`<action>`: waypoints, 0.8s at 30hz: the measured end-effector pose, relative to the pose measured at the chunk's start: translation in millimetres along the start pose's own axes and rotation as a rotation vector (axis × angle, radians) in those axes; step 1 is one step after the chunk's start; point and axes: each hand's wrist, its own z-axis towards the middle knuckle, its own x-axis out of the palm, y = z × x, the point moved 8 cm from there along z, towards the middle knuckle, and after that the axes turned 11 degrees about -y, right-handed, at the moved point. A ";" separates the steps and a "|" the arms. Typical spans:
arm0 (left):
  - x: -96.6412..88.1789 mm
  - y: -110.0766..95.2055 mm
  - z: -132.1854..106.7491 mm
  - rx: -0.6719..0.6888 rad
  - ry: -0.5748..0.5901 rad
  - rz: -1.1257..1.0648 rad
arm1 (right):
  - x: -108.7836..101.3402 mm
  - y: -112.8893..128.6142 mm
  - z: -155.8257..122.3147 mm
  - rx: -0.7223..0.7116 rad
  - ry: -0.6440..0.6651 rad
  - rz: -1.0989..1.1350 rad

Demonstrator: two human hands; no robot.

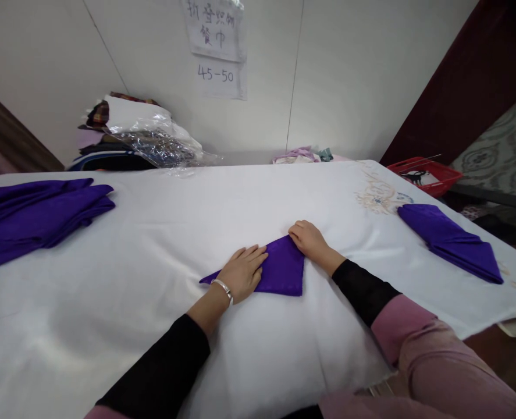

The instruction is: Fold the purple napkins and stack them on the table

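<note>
A folded purple cloth napkin (281,270) lies on the white tablecloth (153,302) in front of me, with a thin point at its left and a straight edge at its right. Across its left part my left hand (242,273) rests flat, fingers stretched out and a silver bangle at the wrist. My right hand (309,238) pinches the napkin's upper right corner between curled fingers. The part of the napkin under my left palm is hidden.
Loose purple cloths (35,218) lie at the table's left, a folded purple stack (452,241) at the right. Behind the far edge are a plastic-wrapped fabric pile (148,131) and crumpled cloths (299,155). A red basket (441,180) stands beyond the right edge. Handwritten papers (217,49) hang on the wall.
</note>
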 end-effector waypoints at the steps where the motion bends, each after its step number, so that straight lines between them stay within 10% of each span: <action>1: 0.4 -0.2 -0.1 0.000 0.003 0.004 | -2.0 6.0 0.0 -0.010 -0.006 0.023; 10: 2.6 1.6 -0.7 0.026 -0.016 0.008 | 4.5 95.5 -21.5 -0.238 0.227 0.484; 24: 10.4 6.1 -2.2 0.043 0.036 0.094 | 17.9 60.9 -27.8 -0.080 0.368 0.258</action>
